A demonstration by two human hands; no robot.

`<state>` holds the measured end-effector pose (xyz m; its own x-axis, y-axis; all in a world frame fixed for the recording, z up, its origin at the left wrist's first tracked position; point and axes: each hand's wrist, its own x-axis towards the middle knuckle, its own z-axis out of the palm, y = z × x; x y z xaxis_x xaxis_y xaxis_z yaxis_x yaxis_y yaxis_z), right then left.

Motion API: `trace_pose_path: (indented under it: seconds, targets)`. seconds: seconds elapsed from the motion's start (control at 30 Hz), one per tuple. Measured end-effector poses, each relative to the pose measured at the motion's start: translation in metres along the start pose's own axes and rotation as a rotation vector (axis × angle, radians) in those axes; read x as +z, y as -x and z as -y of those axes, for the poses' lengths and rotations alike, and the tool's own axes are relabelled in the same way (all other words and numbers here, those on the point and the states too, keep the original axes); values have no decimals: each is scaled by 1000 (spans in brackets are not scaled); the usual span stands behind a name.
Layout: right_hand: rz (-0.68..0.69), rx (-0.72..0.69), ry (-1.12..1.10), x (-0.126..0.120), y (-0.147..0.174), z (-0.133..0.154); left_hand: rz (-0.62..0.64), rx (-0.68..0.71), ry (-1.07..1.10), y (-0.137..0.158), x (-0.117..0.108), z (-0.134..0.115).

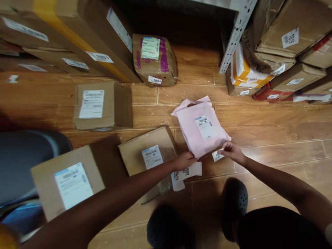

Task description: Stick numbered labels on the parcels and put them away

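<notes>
A pink mailing bag [190, 126] with a white shipping label [205, 127] on its front lies at the middle of the view. The fingers of my left hand [184, 161] are closed at its lower left corner. Just below that hand hang white label strips [193, 170] printed 7009 and 1017; whether the same fingers hold them I cannot tell. My right hand [232, 152] pinches a small white number sticker [217, 155], partly covered by the fingertips, beside the bag's lower right corner.
Labelled cardboard boxes stand on the wooden floor [269, 138]: one under my left forearm [146, 145], others left [120, 105] and behind [155, 58]. A perforated metal shelf post [237, 38] and stacked parcels [280, 52] are at the upper right. A dark rounded object [31, 155] is at left.
</notes>
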<state>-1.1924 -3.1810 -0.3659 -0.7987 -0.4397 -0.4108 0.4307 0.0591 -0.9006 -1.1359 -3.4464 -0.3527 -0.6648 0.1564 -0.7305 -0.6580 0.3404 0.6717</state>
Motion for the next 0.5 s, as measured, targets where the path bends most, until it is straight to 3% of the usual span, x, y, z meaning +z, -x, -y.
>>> trace_pose_path:
  seconds: [0.07, 0.17, 0.43, 0.5]
  targets:
    - [62, -30, 20, 3, 9, 3, 91, 108, 26, 10, -3, -14]
    - [-15, -129, 62, 10, 15, 12, 171, 233, 58, 20, -6, -31]
    - [-278, -467, 374, 25, -6, 15, 217, 259, 27, 27, -5, -31]
    - [-415, -604, 510, 25, -13, 9, 216, 253, -18, 25, -4, -29]
